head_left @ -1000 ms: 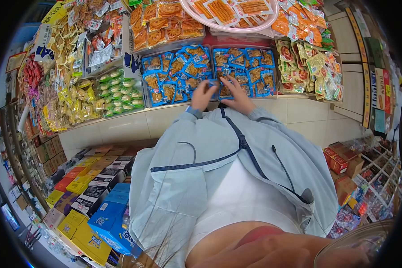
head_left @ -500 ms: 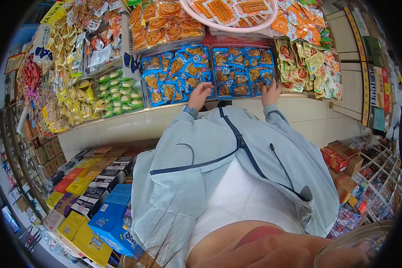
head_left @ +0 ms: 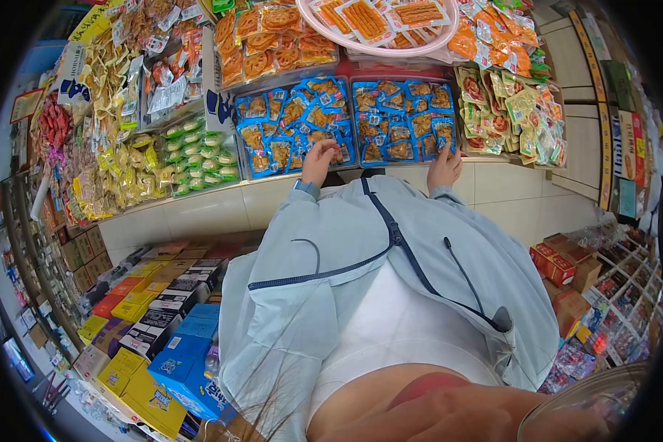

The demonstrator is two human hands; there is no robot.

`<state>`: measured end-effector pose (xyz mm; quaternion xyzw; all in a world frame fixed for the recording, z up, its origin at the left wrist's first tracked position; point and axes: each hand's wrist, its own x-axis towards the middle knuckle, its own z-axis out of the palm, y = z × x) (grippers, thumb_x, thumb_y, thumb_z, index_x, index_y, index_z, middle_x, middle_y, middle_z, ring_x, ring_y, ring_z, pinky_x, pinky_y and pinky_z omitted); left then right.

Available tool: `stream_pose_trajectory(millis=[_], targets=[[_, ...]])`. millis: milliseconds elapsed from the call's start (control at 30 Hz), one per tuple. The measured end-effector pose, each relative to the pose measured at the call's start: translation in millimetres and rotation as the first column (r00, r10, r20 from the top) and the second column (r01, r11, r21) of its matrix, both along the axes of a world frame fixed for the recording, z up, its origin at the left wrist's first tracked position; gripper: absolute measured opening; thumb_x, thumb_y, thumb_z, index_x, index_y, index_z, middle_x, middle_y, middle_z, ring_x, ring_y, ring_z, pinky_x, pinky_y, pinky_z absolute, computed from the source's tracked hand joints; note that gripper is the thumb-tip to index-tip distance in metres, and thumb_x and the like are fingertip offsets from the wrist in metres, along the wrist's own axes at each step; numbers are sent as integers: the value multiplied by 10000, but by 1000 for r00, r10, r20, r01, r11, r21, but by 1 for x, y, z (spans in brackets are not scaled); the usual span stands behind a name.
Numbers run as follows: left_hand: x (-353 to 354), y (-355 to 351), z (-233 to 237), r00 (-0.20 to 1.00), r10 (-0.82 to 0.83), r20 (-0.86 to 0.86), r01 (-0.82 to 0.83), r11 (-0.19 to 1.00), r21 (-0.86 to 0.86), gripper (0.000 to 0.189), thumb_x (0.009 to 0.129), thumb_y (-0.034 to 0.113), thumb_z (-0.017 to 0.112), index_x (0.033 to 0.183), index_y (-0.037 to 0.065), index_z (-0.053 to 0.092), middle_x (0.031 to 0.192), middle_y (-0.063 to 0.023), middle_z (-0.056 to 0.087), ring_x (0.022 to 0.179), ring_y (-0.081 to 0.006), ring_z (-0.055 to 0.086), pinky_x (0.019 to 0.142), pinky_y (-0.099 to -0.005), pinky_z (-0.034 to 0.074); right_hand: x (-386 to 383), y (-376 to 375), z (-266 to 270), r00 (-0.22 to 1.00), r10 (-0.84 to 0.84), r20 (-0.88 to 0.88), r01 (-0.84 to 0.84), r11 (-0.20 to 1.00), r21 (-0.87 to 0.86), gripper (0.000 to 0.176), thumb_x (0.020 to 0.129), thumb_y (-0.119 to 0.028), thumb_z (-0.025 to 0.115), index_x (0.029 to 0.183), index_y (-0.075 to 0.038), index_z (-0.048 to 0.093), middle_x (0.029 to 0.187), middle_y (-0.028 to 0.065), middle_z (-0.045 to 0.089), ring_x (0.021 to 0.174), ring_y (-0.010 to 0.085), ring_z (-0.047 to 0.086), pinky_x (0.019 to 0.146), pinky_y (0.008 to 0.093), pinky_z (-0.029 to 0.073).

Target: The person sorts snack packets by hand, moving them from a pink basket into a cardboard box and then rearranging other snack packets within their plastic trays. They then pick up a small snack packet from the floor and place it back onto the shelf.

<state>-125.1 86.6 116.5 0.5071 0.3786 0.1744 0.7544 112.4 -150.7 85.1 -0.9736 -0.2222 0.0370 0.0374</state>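
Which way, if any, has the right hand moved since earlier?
Yes: right hand moved rightward, from the tray divider to the outer end of the right tray.

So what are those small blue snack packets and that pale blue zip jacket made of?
The small blue snack packets under the left hand and right hand look like thin glossy plastic film: bright highlights, clear windows showing brown food. The pale blue zip jacket seems a light matte fabric, perhaps polyester; it creases softly, without shine.

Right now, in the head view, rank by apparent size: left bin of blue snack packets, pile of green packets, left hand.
1. left bin of blue snack packets
2. pile of green packets
3. left hand
All clearly differ.
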Motion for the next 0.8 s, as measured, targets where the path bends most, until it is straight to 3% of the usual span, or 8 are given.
stream_pose_trajectory(millis=[100,200,400,500,600,733,767,800], targets=[[-1,-3,2,1000,3,-21,-3,1000,8,239,937,25,510,1170,-8,552,1103,-88,621,1033,-166,591,914,-291,471,31,-2,-11,992,77,-100,-69,995,78,665,844,-124,637,1440,-133,343,1367,207,382,1241,415,375,1034,480,340],[0,-2,0,999,-22,-48,24,999,34,237,936,26,513,1166,-6,557,1102,-88,621,1037,-164,591,920,-292,470,46,9,-3,988,137,-74,-103,930,353,601,855,-106,627,1409,-112,393,1297,216,440,1191,425,418,1006,459,371],[2,1,-2,999,-19,-45,20,1000,14,230,936,28,514,1159,-5,562,1105,-89,622,1041,-163,594,931,-291,466,65,47,2,996,75,43,-86,786,613,668,866,-228,654,1447,-120,340,1448,223,321,1323,403,315,1049,480,322],[2,4,-4,999,-20,-43,21,1000,22,232,936,24,509,1161,-6,562,1106,-90,623,1040,-164,595,931,-292,465,19,61,16,991,-67,120,50,989,137,733,861,-336,654,1471,-143,296,1529,203,195,1399,360,217,1083,530,252],[-1,3,-6,1000,3,-25,-2,1000,30,233,934,19,507,1158,-7,565,1104,-88,625,1040,-162,593,927,-290,465,9,46,-2,985,168,28,-169,983,70,784,848,-400,652,1486,-162,263,1556,182,128,1420,355,166,1091,569,204],[-5,5,-1,999,5,-42,-3,998,61,225,933,19,510,1148,-9,571,1096,-83,628,1027,-158,592,919,-289,468,31,46,-15,989,132,66,-142,971,193,845,839,-397,665,1488,-88,221,1522,232,193,1376,401,262,1077,545,269],[-4,6,2,999,5,-48,-2,998,62,223,932,19,510,1145,-9,572,1093,-81,629,1023,-157,592,917,-288,468,43,46,-14,979,184,90,-199,959,200,875,829,-344,689,1474,-15,197,1490,275,227,1327,424,334,1068,492,318],[-3,6,4,998,7,-62,-3,998,62,222,932,18,509,1144,-8,572,1090,-82,629,1021,-157,592,911,-288,470,49,46,-6,984,176,-7,-168,951,260,881,823,-325,697,1470,-2,193,1485,282,231,1319,430,342,1067,474,325]])
